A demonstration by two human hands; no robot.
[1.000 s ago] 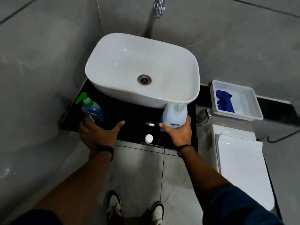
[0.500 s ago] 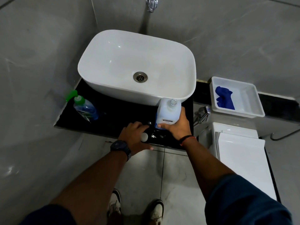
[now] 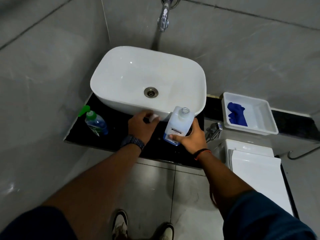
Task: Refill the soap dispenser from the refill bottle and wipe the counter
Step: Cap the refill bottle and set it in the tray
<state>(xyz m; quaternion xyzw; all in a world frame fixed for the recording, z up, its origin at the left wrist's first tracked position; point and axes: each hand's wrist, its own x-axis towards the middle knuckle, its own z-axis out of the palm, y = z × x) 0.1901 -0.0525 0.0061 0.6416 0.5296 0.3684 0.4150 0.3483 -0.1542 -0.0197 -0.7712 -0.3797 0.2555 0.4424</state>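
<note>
The white refill bottle [image 3: 179,123] stands on the black counter [image 3: 119,135] at the right, its round neck uncapped at the top. My right hand [image 3: 189,137] grips the bottle's lower body. My left hand [image 3: 142,125] is raised just left of the bottle, fingers closed on a small white cap [image 3: 154,117], which is partly hidden. The soap dispenser [image 3: 95,122], clear with blue liquid and a green pump, stands apart at the counter's left end.
A white basin [image 3: 173,66] fills the back of the counter under a chrome tap [image 3: 163,16]. A white tray [image 3: 256,108] holding a blue cloth [image 3: 236,114] sits on the ledge to the right. A white toilet cistern [image 3: 251,163] stands below it.
My left hand left the dispenser, crossed to the white cap at the counter's front edge, picked it up and lifted it toward the bottle's neck. My right hand stayed on the bottle.
</note>
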